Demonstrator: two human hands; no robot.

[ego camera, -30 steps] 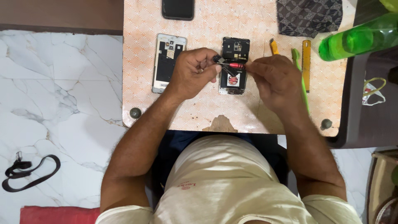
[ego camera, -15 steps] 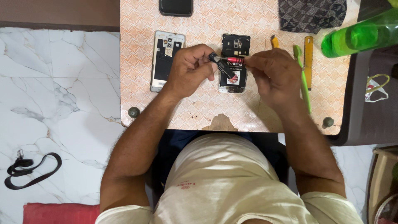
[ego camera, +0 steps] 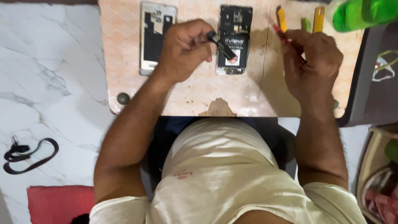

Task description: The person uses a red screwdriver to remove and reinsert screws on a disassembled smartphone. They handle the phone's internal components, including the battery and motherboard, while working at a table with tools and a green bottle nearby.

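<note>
Left hand (ego camera: 182,52) fingers pinch a small black part (ego camera: 219,43), long axis slanting down-right, over the opened phone (ego camera: 234,39) on the table (ego camera: 207,95). Right hand (ego camera: 313,62), well apart to the right, grips a red-tipped tool (ego camera: 280,32). Left is nearer.

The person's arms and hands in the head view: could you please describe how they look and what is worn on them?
Both arms are bare from the short sleeves of a cream T-shirt down to the fingers. The left hand and the right hand wear no gloves, and no watch, ring or bracelet shows on either. The forearms have dark hair. The shirt has a small reddish mark on the chest.
</note>
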